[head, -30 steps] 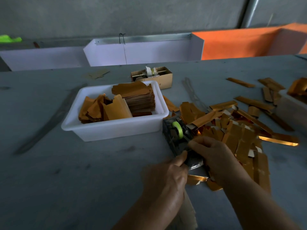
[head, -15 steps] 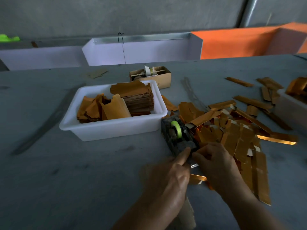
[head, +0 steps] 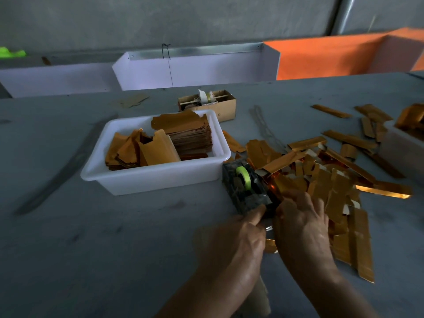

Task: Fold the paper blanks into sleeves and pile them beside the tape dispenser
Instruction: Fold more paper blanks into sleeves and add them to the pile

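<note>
Working at the near end of the dark tape dispenser with the green roll [head: 245, 187], the left hand [head: 234, 242] has its fingers curled together and its thumb stretched onto the dispenser's near edge. The right hand [head: 302, 223] lies just right of it, fingers bent down at the same spot; whether either is pinching tape or paper I cannot tell, as the hands hide it. A glint of gold foil paper [head: 270, 245] shows beneath and between them, probably the sleeve being closed. To do this well, keep the fold flat and square while drawing the tape across the seam. Right of the dispenser sprawls the pile of folded gold sleeves [head: 332, 187] on the grey surface [head: 91, 249]. Left and farther off, the white plastic tub [head: 151, 180] holds the flat brown-orange blanks [head: 190, 134].
</note>
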`<move>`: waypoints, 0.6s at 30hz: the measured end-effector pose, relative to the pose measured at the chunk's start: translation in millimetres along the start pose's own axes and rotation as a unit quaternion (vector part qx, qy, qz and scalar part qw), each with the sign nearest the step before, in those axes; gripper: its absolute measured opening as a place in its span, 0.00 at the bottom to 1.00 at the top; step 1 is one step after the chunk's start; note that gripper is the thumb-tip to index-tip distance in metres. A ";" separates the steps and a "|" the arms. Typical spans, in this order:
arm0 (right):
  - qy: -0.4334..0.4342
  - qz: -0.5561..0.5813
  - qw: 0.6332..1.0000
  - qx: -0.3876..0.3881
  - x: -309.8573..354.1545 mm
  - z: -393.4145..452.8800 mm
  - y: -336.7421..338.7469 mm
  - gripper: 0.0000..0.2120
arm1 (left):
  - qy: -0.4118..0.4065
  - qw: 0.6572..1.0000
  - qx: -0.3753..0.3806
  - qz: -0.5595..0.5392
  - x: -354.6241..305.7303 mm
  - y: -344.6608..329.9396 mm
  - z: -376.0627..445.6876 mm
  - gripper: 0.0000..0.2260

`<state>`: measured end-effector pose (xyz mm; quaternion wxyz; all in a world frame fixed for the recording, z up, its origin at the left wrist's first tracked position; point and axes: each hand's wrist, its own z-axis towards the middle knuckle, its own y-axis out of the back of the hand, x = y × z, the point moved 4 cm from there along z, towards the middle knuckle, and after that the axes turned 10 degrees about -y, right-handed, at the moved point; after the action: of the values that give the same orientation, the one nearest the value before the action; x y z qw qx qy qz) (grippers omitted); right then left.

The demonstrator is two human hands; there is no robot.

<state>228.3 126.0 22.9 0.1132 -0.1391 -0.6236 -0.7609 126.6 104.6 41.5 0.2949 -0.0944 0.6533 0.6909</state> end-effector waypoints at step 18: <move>-0.092 0.498 0.835 0.215 -6.7 -15.4 49.7 0.09 | 0.254 0.794 -0.147 -0.533 36.5 1.0 -34.7 0.03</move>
<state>250.7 101.1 63.3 0.4455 -0.4723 -0.6258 -0.4323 87.7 81.8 19.1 0.4222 -0.6417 0.4416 0.4636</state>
